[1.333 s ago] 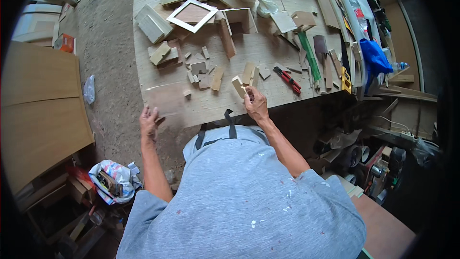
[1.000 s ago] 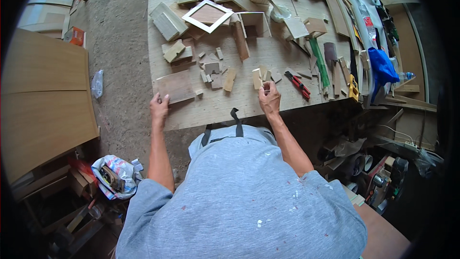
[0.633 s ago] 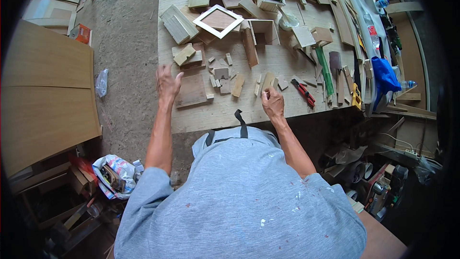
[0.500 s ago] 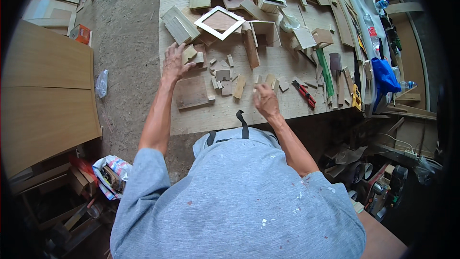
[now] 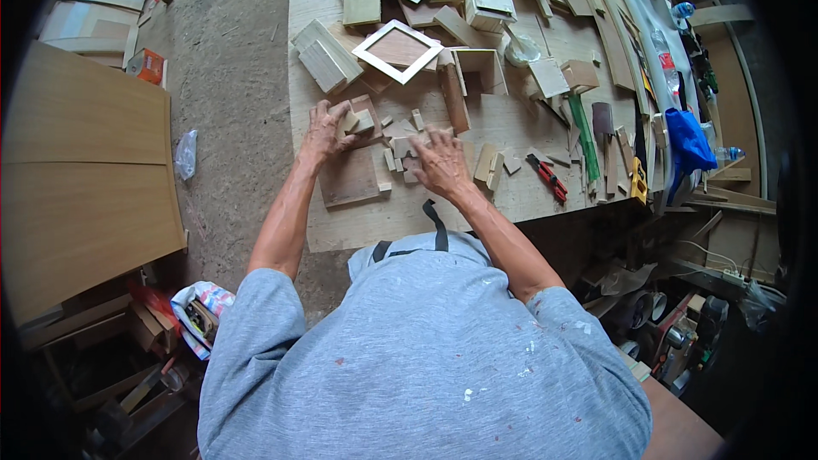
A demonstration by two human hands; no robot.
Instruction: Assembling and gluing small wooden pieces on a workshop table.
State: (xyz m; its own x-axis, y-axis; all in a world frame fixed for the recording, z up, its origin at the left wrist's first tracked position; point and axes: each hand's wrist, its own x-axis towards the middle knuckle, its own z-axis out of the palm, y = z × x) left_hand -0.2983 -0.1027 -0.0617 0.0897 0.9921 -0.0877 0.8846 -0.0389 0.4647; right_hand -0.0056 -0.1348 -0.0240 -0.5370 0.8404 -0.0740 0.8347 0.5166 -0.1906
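My left hand point(image 5: 325, 131) is at the left side of the worktable, its fingers apart and curved beside small pale wood blocks point(image 5: 362, 122). The fingertips seem to touch the nearest block. Just below that hand lies a flat brown wood board point(image 5: 349, 177). My right hand point(image 5: 441, 163) is spread palm down over a group of small wood pieces point(image 5: 399, 146), hiding some of them; whether it touches them I cannot tell. Right of it, two narrow wood blocks point(image 5: 488, 163) sit side by side.
Behind the hands lie a white square frame point(image 5: 365, 54), an open wooden box point(image 5: 503, 70) and stacked boards point(image 5: 324, 60). To the right are red-and-black pliers point(image 5: 547, 179), a green strip point(image 5: 584, 140) and a blue bag point(image 5: 688, 138). A large wood panel point(image 5: 85, 128) stands at left.
My right hand has moved left, from the two narrow blocks to the small pieces, and its fingers have spread. My left hand stays beside the pale blocks. The whole view has shifted slightly.
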